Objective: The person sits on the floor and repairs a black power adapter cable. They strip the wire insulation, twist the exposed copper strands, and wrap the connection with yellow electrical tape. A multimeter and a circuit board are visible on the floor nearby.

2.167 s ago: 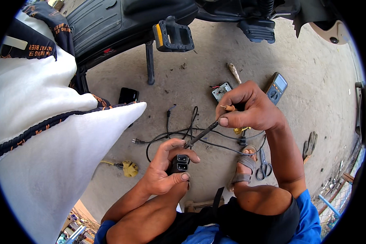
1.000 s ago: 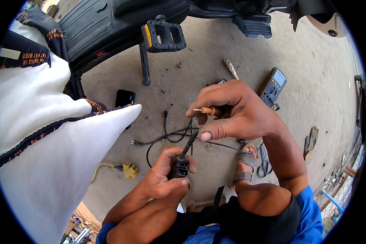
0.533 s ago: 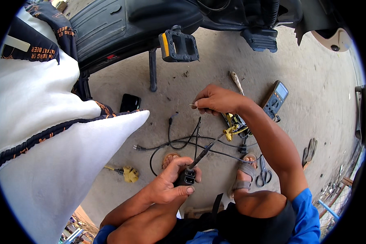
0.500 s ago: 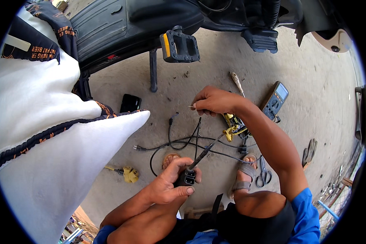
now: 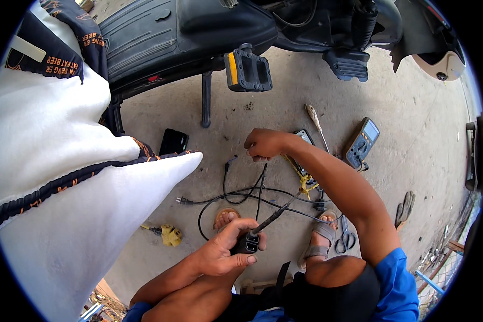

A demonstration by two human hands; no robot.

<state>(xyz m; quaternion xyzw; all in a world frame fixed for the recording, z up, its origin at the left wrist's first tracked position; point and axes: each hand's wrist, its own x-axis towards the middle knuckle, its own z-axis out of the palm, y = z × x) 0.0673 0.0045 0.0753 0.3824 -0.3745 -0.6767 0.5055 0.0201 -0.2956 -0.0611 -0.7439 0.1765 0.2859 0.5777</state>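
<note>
My left hand point(image 5: 220, 247) is closed around a black power connector point(image 5: 247, 245), its socket face turned up. From it a black cable runs up and right to a bundle of wires with yellow tape point(image 5: 307, 184), under my right forearm. My right hand point(image 5: 265, 145) hovers above the ground with its fingers curled together; whatever is in them does not show. Below it lie loops of black cord point(image 5: 236, 189) with a two-pin plug point(image 5: 184, 201). A device with a pale face point(image 5: 304, 137) shows partly behind my right forearm.
A multimeter point(image 5: 361, 142) and a screwdriver point(image 5: 317, 122) lie to the right, scissors point(image 5: 345, 240) and a glove point(image 5: 407, 208) nearer. A black phone point(image 5: 174, 141) and a yellow piece point(image 5: 170, 236) are at left. A scooter with a pedal point(image 5: 249, 71) stands ahead, beside white padded cloth point(image 5: 64, 214).
My right hand has moved slightly down in the picture and turned; the thin strand at its fingertips no longer shows. My left hand still holds the connector. The view has shifted a little.
</note>
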